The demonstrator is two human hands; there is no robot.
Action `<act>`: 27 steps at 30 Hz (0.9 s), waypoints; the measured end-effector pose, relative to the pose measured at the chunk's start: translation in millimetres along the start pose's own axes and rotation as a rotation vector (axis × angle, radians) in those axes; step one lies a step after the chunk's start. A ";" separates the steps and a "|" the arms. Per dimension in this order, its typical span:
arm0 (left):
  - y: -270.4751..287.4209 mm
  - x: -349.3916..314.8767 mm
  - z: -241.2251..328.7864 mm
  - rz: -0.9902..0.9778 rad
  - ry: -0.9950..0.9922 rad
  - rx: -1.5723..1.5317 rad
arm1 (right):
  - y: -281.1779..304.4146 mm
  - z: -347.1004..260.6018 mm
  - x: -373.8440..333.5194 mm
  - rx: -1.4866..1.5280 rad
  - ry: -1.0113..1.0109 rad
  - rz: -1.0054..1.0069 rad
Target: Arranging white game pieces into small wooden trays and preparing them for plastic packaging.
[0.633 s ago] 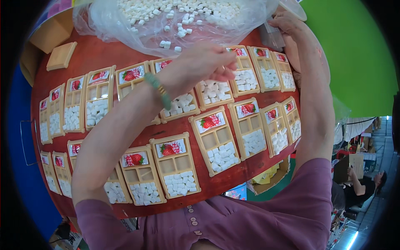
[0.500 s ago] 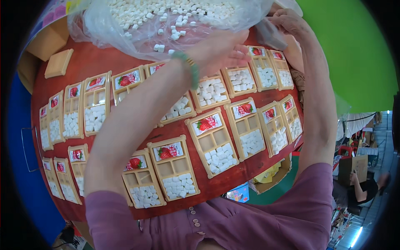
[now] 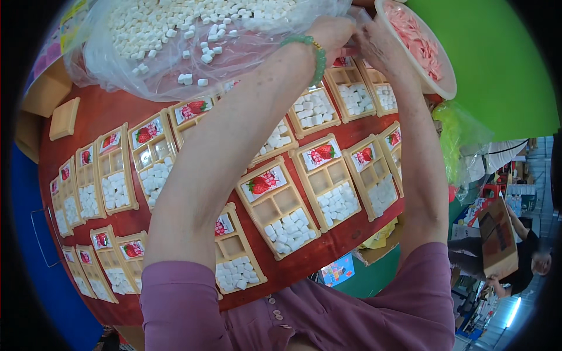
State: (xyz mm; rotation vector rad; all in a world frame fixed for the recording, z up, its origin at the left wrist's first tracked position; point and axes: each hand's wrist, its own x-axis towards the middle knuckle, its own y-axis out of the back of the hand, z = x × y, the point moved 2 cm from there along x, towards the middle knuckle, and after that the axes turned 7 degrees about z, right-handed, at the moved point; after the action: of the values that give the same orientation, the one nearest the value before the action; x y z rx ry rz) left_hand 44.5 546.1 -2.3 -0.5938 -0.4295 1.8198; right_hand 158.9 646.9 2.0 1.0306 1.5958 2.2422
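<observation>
"At the far side of a red table [image 3: 117, 104], the worker's left hand [image 3: 335, 30], below a green beaded bracelet [image 3: 319, 58], met the right hand [image 3: 377, 48] near the rim of a white bowl [image 3: 449, 88]."

"What did they grip?"

"The view did not settle it. The left hand's fingers were turned away, and the right hand's bent fingers were bunched close by; whether either was clenched, loose or grasping something could not be told. Some translucent plastic [image 3: 363, 11] showed just beyond them."

"And the trays?"

"A tan compartment tray [image 3: 344, 78] lay just below the hands, with white pieces [image 3: 356, 98] in its near compartment. It was part of the farther of two curving rows; in those plainly seen, a strawberry-printed packet [image 3: 324, 153] sat at the far end."

"What surrounded them?"

"A clear plastic bag [image 3: 146, 86] spread left of the hands, heaped with more white pieces. Pink packets [image 3: 413, 38] filled the bowl at right. In the background, a co-worker [image 3: 530, 260] held a cardboard box [image 3: 497, 240]."
</observation>
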 end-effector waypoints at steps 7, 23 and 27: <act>2.5 29.3 -12.7 0.210 -0.013 0.077 | 35.1 -30.6 -21.6 0.453 -0.007 -0.068; 13.3 39.1 -22.5 0.171 0.044 0.091 | 30.5 -7.4 -37.6 0.015 0.293 0.100; 13.9 41.9 -24.5 0.064 0.031 0.010 | 27.4 -12.1 -35.7 -0.022 0.295 0.070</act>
State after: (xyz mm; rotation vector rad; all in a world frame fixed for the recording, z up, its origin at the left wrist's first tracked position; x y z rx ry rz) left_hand 37.7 581.4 -37.7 -0.6346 -0.3841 1.8701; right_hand 183.5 608.0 9.3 0.7902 1.6626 2.5511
